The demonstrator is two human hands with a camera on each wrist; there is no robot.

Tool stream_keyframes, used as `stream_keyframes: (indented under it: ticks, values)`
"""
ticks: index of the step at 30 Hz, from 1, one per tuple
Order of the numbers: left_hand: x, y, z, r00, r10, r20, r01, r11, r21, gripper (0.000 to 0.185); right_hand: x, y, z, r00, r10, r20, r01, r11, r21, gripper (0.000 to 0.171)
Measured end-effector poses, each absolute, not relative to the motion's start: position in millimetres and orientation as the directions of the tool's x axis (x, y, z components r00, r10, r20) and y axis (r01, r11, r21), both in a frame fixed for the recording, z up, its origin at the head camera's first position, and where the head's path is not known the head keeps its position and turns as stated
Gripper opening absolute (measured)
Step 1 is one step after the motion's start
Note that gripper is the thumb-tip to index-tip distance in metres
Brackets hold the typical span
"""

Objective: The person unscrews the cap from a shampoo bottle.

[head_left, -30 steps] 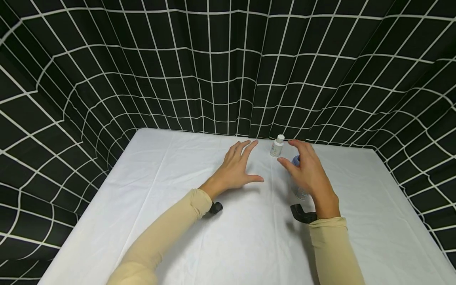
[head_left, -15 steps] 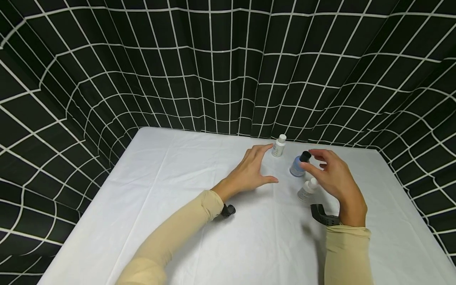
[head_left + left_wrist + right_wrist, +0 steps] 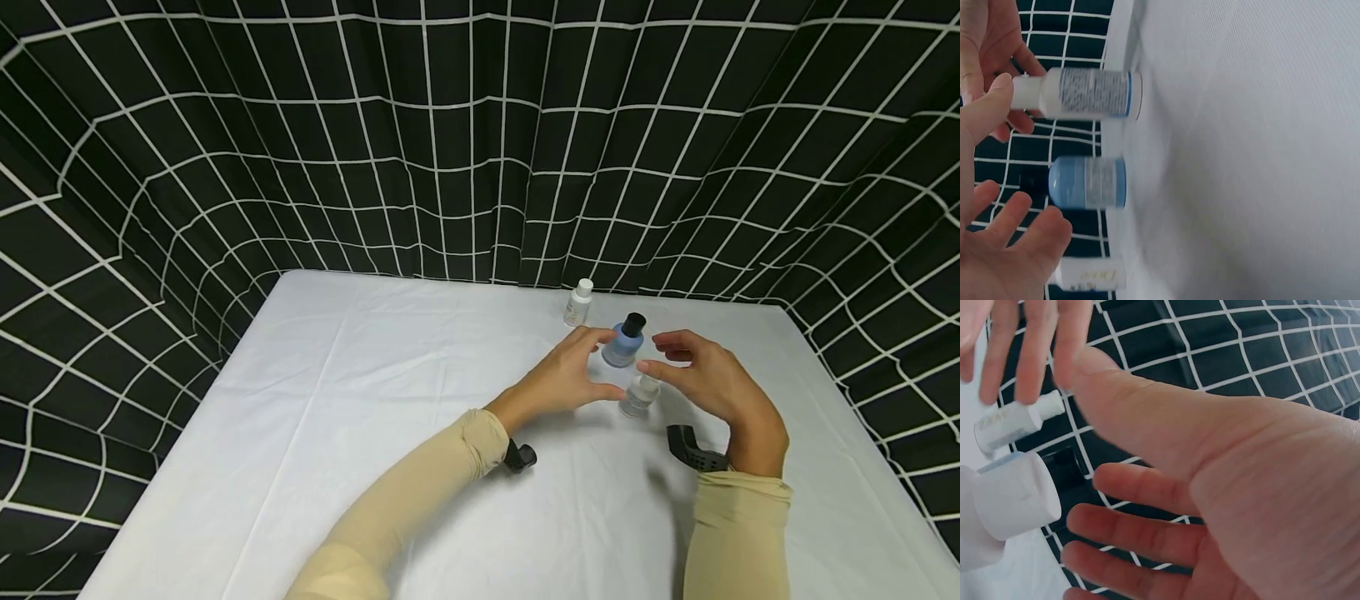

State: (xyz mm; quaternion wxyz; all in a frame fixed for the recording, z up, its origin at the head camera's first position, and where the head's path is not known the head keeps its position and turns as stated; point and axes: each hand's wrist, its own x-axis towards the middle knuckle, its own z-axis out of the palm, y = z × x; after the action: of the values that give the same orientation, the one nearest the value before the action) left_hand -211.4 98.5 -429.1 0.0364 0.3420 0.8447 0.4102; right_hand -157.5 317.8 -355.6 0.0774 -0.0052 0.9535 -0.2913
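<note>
Three small bottles stand upright at the back right of the table. In front is a bottle with a white cap (image 3: pixel 637 397); behind it stands a blue bottle with a black cap (image 3: pixel 622 346). Farthest back is a white bottle (image 3: pixel 577 304). My left hand (image 3: pixel 561 377) is just left of the front two, thumb and fingers spread apart. Its thumb overlaps the white cap in the left wrist view; touching or not, I cannot tell. My right hand (image 3: pixel 708 379) hovers to their right, fingers gently bent around nothing. The front bottle's cap (image 3: pixel 1019 497) looms close in the right wrist view.
A white cloth covers the table (image 3: pixel 360 375). Beyond its back edge hangs a black curtain with a white grid (image 3: pixel 450 150), which also runs along both sides. A black wrist camera mount (image 3: pixel 693 450) sits at the right wrist.
My right hand has moved right, off the front two bottles it partly hid. My left hand has moved right, up beside them. The bottles stay standing; the head view has shifted slightly.
</note>
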Motion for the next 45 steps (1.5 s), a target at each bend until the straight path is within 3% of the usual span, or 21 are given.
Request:
stream_keyframes:
  ticks: [12,20,26,34,45]
  values:
    - [-206,136,-443,-0.815,0.551,0.18,0.455,0.415,0.787,0.078,-160,321,-354,-0.977,-0.069,-0.199,0.052,0.836,-0.546,0.078]
    - [-203,147,-454,-0.818,0.552,0.164,0.436,0.408,0.802,0.075,-162,319,-358,-0.966,-0.109,-0.235,0.038,0.839,-0.543,0.068]
    - [-204,148,-458,-0.814,0.563,0.141,0.396,0.361,0.844,0.061,-164,319,-360,-0.955,-0.152,-0.255,0.003,0.854,-0.52,0.053]
    - [-204,150,-461,-0.817,0.564,0.123,0.366,0.341,0.865,0.04,-167,318,-364,-0.965,-0.168,-0.2,-0.052,0.874,-0.482,0.039]
    - [-207,139,-457,-0.827,0.545,0.134,0.336,0.29,0.896,0.043,-166,309,-368,-0.986,-0.147,-0.076,-0.082,0.831,-0.55,0.035]
